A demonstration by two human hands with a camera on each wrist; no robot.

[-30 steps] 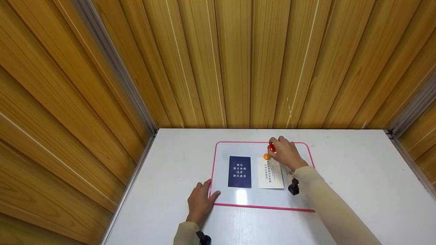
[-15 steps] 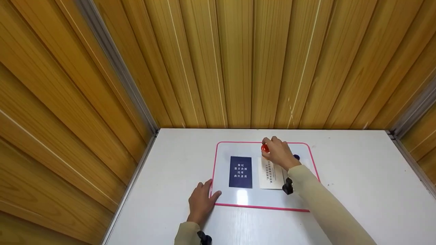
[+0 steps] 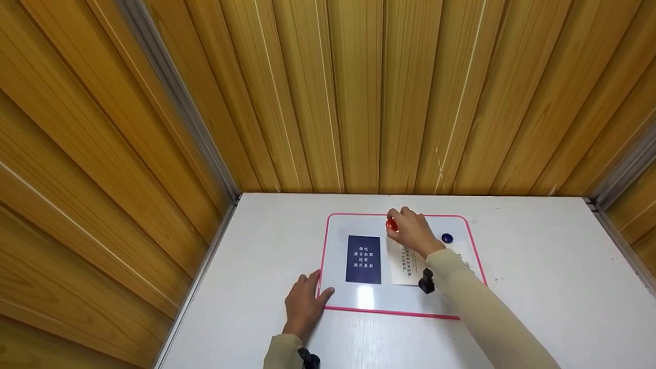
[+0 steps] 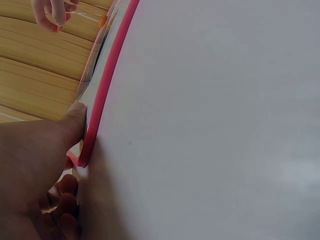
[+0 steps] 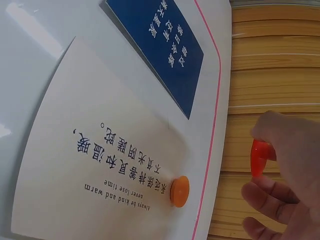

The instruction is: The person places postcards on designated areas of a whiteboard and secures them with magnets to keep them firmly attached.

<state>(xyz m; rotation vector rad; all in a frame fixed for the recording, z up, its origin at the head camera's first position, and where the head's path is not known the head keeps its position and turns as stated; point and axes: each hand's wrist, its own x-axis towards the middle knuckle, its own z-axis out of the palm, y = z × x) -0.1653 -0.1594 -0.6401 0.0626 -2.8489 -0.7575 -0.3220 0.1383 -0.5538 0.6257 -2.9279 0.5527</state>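
Note:
A pink-framed whiteboard lies flat on the white table. On it are a dark blue card and a white card with printed text. My right hand pinches a red magnet just above the board's top middle. In the right wrist view the red magnet sits between finger and thumb, and an orange magnet pins the white card beside the blue card. My left hand rests flat at the board's lower left corner, thumb against the pink frame.
A blue magnet sits on the board to the right of my right hand. The white table is boxed in by wood-panelled walls at the back and both sides.
My right hand has carried the red magnet leftward along the board's top. The blue magnet has come into view at the right; the orange one is now hidden in the head view. The left hand stays put.

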